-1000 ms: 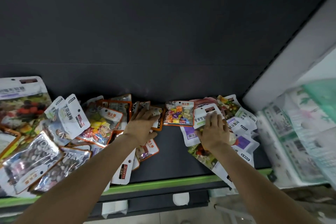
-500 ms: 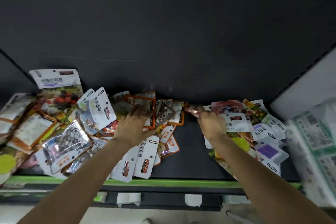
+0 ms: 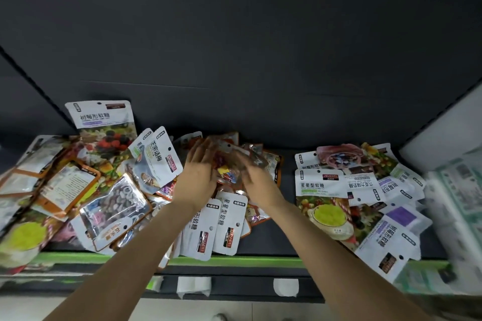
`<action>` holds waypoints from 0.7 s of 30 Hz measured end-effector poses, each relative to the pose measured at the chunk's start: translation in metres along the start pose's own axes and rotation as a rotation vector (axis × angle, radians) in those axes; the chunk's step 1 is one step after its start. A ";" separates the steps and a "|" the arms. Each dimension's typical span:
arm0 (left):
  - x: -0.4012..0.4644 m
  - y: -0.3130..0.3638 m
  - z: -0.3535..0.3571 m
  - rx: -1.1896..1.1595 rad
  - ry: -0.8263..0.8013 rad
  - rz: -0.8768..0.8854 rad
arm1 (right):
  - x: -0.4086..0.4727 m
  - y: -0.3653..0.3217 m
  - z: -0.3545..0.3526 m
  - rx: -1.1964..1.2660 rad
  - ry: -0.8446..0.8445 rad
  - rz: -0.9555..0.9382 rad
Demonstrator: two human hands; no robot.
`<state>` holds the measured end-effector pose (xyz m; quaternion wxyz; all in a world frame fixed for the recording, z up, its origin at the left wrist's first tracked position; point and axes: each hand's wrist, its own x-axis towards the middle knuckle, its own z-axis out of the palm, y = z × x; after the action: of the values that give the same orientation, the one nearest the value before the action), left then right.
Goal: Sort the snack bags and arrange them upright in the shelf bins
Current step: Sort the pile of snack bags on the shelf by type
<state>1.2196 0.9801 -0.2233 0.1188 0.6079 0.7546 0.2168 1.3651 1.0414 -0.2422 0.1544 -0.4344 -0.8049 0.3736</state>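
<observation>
Close to you is the green shelf edge [image 3: 234, 260]. Past it, your left hand [image 3: 198, 180] and right hand [image 3: 254, 180] meet in the middle, holding a small bag of colorful candy [image 3: 226, 172] between them above the snack pile [image 3: 109, 198].

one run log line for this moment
stage: sorting | left hand: on snack bag | right hand: blurred, same bag | bags: lying flat on shelf, none upright

two hands [image 3: 198, 177], dozens of snack bags [image 3: 322, 182]
</observation>
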 end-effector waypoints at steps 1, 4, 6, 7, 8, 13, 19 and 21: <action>0.000 0.003 0.001 0.106 -0.005 0.025 | -0.005 0.007 -0.005 -0.037 0.088 0.009; 0.006 0.024 0.011 0.339 -0.122 0.202 | -0.025 0.042 -0.027 -0.368 0.208 0.126; 0.011 0.045 0.023 0.402 -0.200 0.325 | -0.039 0.062 -0.041 -0.590 0.079 0.297; 0.014 0.053 0.031 0.429 -0.238 0.354 | -0.045 0.069 -0.046 -0.652 0.013 0.365; 0.017 0.059 0.038 0.464 -0.287 0.358 | -0.049 0.076 -0.050 -0.692 -0.044 0.409; 0.025 0.059 0.059 0.720 -0.434 0.323 | -0.065 0.099 -0.070 -0.814 -0.185 0.447; 0.013 0.051 0.040 0.513 -0.328 0.226 | -0.068 0.094 -0.079 -0.744 -0.083 0.398; 0.003 0.046 0.028 0.365 -0.354 0.198 | -0.063 0.081 -0.074 -0.620 -0.047 0.314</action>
<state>1.2716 0.9958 -0.2259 0.1157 0.7184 0.6856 -0.0221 1.4911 1.0529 -0.2471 -0.0628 -0.5706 -0.8067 0.1405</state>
